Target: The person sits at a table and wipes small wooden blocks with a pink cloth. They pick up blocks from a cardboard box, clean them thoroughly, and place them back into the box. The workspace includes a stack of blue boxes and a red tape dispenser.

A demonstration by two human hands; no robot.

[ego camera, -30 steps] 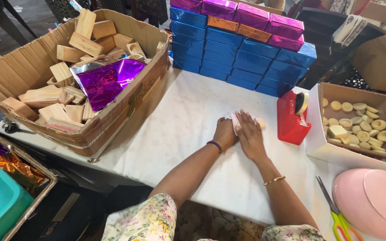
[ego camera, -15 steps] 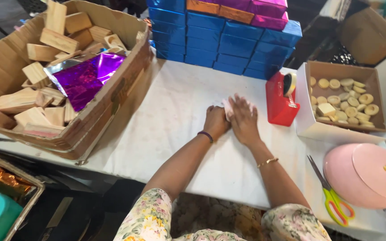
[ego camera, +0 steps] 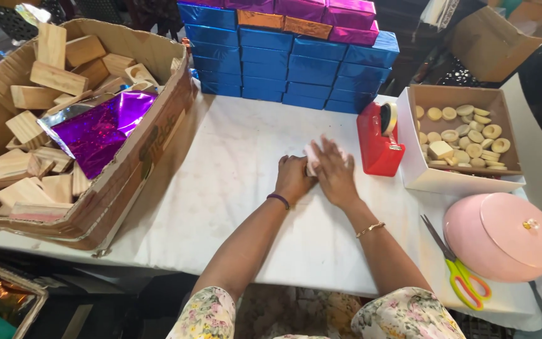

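Both my hands rest on the white table [ego camera: 239, 188] around a small pale pink block [ego camera: 312, 156]. My left hand [ego camera: 294, 177] is curled against the block's left side. My right hand [ego camera: 334, 172] lies flat over it with fingers spread, hiding most of it. A red tape dispenser [ego camera: 377, 141] stands just right of my right hand. Whether the block is wrapped I cannot tell.
A large cardboard box [ego camera: 158, 144] at left holds several wooden blocks [ego camera: 29, 97] and purple foil [ego camera: 98, 132]. Stacked blue and magenta foil-wrapped boxes [ego camera: 290, 59] line the back. At right are a box of pale round pieces [ego camera: 465, 129], a pink lidded container [ego camera: 503, 235] and scissors [ego camera: 459, 273].
The view has shifted a little. My hands stay together on the small block, the right hand's fingers now spread flatter over it.
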